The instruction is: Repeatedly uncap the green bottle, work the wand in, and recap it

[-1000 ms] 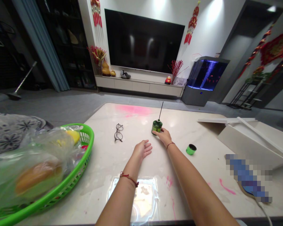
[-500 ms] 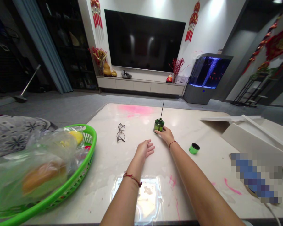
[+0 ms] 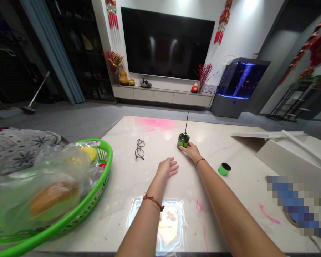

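Note:
A small dark green diffuser bottle (image 3: 182, 140) stands upright on the white table, one thin black stick rising from its neck. My right hand (image 3: 192, 151) grips its lower right side, thumb across the front; the fingers behind are partly hidden. Close by to the left, my left hand (image 3: 169, 168) is held with fingers loosely apart, holding nothing. A green cap (image 3: 223, 170) with a dark hollow inside lies to the right of my right forearm. Black-framed glasses (image 3: 139, 149) rest on the table, left of the bottle.
A green plastic basket (image 3: 107, 167) with bagged bread fills the left. White box-like pieces (image 3: 289, 153) stand at the table's right, near a pixelated blue object (image 3: 294, 203). Pink stains (image 3: 156, 122) mark the table (image 3: 117, 200). Beyond are a television (image 3: 166, 43) and a fish tank (image 3: 240, 82).
The whole view has shifted slightly, so things appear a little further right. My right hand stays at the bottle and my left hand stays open beside it.

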A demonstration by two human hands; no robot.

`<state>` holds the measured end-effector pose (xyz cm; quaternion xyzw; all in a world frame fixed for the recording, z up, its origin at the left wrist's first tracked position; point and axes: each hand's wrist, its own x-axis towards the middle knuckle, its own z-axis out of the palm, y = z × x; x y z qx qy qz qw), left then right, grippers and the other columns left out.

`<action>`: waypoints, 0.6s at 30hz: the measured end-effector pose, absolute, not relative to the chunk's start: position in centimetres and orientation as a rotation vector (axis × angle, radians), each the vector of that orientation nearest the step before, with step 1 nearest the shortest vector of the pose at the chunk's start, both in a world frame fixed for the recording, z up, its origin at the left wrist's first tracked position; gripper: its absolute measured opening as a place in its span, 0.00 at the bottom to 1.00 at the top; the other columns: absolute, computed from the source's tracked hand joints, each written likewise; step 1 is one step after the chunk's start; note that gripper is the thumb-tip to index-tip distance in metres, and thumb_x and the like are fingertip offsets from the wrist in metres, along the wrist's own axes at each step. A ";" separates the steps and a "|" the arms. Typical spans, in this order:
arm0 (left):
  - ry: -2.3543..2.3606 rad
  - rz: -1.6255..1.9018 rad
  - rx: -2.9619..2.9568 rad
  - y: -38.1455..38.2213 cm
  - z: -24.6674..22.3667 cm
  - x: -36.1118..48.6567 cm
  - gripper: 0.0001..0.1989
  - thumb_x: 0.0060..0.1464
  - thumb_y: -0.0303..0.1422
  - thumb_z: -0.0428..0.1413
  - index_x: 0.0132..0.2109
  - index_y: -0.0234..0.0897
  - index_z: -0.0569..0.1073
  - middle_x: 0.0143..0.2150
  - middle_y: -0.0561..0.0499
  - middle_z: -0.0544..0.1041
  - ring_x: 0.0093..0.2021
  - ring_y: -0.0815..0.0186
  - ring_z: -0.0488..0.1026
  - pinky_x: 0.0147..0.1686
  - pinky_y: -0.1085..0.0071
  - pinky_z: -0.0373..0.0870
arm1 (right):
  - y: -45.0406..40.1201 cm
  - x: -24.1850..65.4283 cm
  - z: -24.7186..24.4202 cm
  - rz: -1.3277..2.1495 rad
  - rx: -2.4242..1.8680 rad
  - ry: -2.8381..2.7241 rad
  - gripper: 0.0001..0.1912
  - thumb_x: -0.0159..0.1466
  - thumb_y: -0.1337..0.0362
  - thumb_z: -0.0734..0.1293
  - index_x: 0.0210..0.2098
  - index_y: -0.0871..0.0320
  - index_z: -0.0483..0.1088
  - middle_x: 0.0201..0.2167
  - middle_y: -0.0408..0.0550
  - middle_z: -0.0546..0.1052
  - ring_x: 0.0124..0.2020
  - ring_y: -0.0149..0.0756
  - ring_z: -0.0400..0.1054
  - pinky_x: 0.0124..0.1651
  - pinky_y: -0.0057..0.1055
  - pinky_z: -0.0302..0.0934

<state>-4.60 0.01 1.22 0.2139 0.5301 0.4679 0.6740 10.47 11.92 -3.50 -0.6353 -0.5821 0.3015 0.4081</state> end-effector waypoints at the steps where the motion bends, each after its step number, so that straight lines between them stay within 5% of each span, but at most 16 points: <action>1: 1.192 1.053 0.481 0.0 1.2 -4.6 0.14 0.52 0.32 0.49 0.45 0.31 0.68 0.50 0.37 0.71 0.41 0.60 0.75 0.33 0.71 0.73 | 12.1 10.5 -3.6 0.768 -1.584 -1.468 0.27 0.45 0.52 0.70 0.42 0.57 0.68 0.44 0.49 0.74 0.46 0.39 0.67 0.48 0.35 0.59; 8: 1.188 1.059 0.477 0.0 1.2 -4.7 0.13 0.50 0.32 0.52 0.43 0.31 0.69 0.48 0.37 0.72 0.40 0.59 0.75 0.34 0.70 0.73 | 12.9 11.0 -4.3 0.810 -1.487 -1.439 0.33 0.43 0.54 0.72 0.46 0.60 0.61 0.48 0.55 0.71 0.50 0.42 0.65 0.51 0.39 0.58; 18: 1.190 1.054 0.474 0.1 1.1 -4.7 0.12 0.49 0.32 0.52 0.41 0.32 0.69 0.48 0.37 0.72 0.40 0.59 0.75 0.35 0.69 0.73 | 12.4 11.0 -3.6 0.888 -1.363 -1.410 0.25 0.44 0.59 0.72 0.40 0.59 0.63 0.45 0.53 0.73 0.49 0.40 0.66 0.50 0.38 0.60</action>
